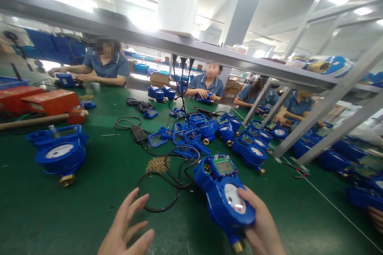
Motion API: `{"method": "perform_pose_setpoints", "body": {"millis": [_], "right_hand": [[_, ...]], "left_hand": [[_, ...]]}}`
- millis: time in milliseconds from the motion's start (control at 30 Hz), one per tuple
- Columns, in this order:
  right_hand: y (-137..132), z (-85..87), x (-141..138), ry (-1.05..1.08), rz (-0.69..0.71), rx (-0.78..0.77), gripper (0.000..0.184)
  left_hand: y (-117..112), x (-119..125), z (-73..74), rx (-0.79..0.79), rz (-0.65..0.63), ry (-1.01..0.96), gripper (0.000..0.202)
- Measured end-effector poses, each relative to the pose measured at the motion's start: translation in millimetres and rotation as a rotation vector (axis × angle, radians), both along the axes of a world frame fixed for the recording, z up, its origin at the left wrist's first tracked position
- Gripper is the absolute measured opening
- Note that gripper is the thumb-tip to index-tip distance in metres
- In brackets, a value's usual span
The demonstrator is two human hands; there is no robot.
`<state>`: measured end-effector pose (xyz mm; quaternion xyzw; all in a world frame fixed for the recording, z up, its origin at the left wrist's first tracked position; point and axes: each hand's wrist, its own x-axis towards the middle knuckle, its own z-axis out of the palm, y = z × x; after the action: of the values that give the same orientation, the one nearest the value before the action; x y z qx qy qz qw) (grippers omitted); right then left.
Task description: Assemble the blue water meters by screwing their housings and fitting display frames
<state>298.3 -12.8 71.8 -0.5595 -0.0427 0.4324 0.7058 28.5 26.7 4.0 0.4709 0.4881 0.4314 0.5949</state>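
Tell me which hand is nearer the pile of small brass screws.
Left. The left hand hovers open just short of the screw pile; the right hand sits farther right, gripping a blue meter.

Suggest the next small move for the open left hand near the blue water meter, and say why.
Probably bring the left hand across to steady the blue water meter at its display end. Only the right hand holds it, grip closed on the dial end above the brass fitting, while the left hovers open over the green table, apart from it.
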Motion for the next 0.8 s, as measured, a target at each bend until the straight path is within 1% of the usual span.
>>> {"method": "perform_pose_setpoints", "body": {"millis": [67,167,267,400,533,633,700,800], "right_hand": [[-10,-14.8,-32,0.015,0.107,0.004,0.049],[-17,-40.5,-73,0.062,0.215,0.021,0.058],[-18,-58.5,-104,0.092,0.274,0.036,0.061],[-23,-68.9,-131,0.046,0.333,0.034,0.069],[-31,-78.4,-139,-0.069,0.421,0.031,0.075],[-32,-80.1,-133,-0.113,0.561,0.028,0.082],[-27,-74.4,-124,-0.158,0.64,0.001,0.083],[-11,-59.0,-111,-0.261,0.66,-0.066,0.076]], "left_hand": [[-3,14,1.6,0.063,-0.041,0.017,0.093],[-3,19,-1.9,0.128,-0.11,0.069,0.098],[-1,12,-2.8,0.092,-0.129,0.068,0.098],[2,-3,0.3,0.008,-0.184,-0.003,0.092],[4,-14,-1.9,-0.051,-0.216,-0.103,0.086],[4,-18,-5.6,-0.092,-0.241,-0.207,0.084],[4,-18,-7.9,-0.075,-0.239,-0.199,0.082],[4,-16,-11.5,-0.018,-0.222,-0.132,0.078]]}}
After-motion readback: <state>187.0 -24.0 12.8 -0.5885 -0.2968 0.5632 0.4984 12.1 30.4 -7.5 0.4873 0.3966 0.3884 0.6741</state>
